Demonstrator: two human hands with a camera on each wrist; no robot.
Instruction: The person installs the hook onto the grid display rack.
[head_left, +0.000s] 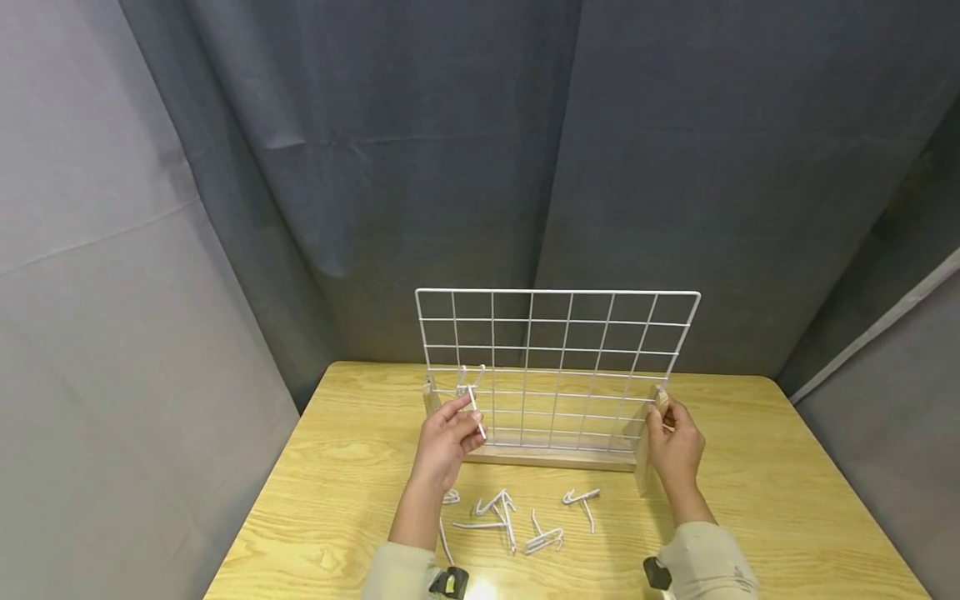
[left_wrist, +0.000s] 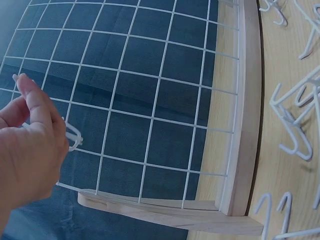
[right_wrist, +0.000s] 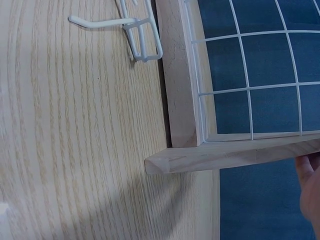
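Several white wire hooks lie loose on the wood-grained bench, in front of an upright white wire grid set in a wooden stand. From where I'm standing, one more hook is up off the bench, pinched between thumb and fingers of the left hand. It sits against the lower left part of the grid, its prong slanting down towards the person; whether its ends have caught on a wire, I can't tell. The right hand has its fingers bent round the right wooden upright, well apart from the hook.

Between the forearms the loose pieces are scattered: a tangled cluster, a hook lying near it, and another off to the right. At the far left of these, a further piece is partly hidden behind the left forearm. The wooden base bar runs between them and the wires. Pale sleeves cover both forearms, with a black device at each wrist. Behind the bench hangs a dark curtain, and a paler one closes off the left side.
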